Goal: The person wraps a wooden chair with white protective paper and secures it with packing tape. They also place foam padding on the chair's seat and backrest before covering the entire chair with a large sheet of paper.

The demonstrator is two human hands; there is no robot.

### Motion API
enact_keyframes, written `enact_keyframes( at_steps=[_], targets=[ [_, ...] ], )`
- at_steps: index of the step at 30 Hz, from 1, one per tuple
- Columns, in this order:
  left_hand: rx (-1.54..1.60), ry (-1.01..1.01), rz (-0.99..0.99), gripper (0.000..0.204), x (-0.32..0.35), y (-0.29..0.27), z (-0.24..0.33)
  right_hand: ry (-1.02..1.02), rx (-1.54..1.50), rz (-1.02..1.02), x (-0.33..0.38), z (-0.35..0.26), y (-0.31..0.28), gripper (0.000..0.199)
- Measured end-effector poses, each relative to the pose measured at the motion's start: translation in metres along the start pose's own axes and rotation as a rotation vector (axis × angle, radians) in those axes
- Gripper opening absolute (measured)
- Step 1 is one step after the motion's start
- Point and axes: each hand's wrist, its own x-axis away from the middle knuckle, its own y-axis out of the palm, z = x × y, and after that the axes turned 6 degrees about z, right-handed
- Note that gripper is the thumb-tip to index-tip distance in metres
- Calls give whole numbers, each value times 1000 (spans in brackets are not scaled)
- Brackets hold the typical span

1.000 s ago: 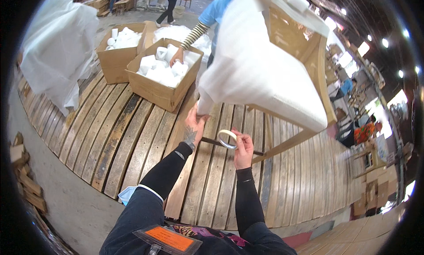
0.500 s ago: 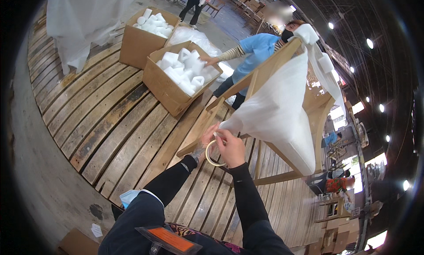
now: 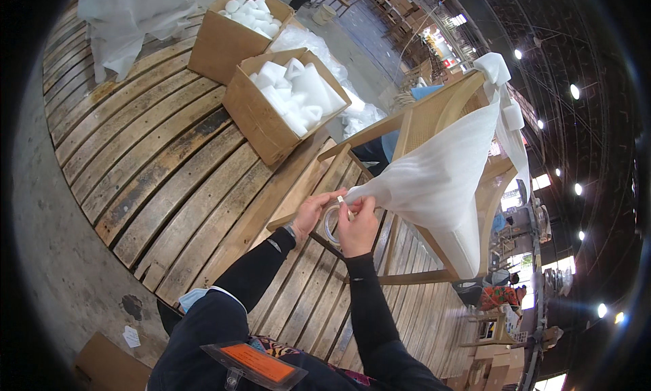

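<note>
A wooden chair (image 3: 390, 279) with a woven back lies tipped over on the slatted platform, partly covered by a white foam sheet (image 3: 434, 177). The sheet tapers to a gathered corner at one chair leg. There my left hand (image 3: 309, 215) has its fingers closed on the foam corner. My right hand (image 3: 359, 227) pinches close beside it, with a roll of pale masking tape (image 3: 328, 227) hanging at its fingers. A short pale tape piece shows between the two hands. White foam wrapping (image 3: 493, 69) also covers the chair's upper end.
Two cardboard boxes, a nearer one (image 3: 254, 130) and a farther one (image 3: 213, 52), hold white foam pieces. Clear plastic wrap (image 3: 305, 42) lies behind them. Another foam sheet (image 3: 135, 22) drapes over the slatted platform (image 3: 169, 181). A co-worker's blue clothing (image 3: 425, 91) shows behind the chair.
The co-worker's hand has left the nearer box, and the person is now mostly hidden behind the chair. My hands stay at the gathered foam corner; my right fingers have shifted on the tape.
</note>
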Motion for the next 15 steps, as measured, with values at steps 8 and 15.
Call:
enact_keyframes(
  at_steps=[8,15],
  targets=[
    [9,12,34,31,0,-2,5,97,46,67,10,4,18,28],
    [-90,-20,122,20,-5,7,5,97,-10,109,16,9,19,29]
  ],
)
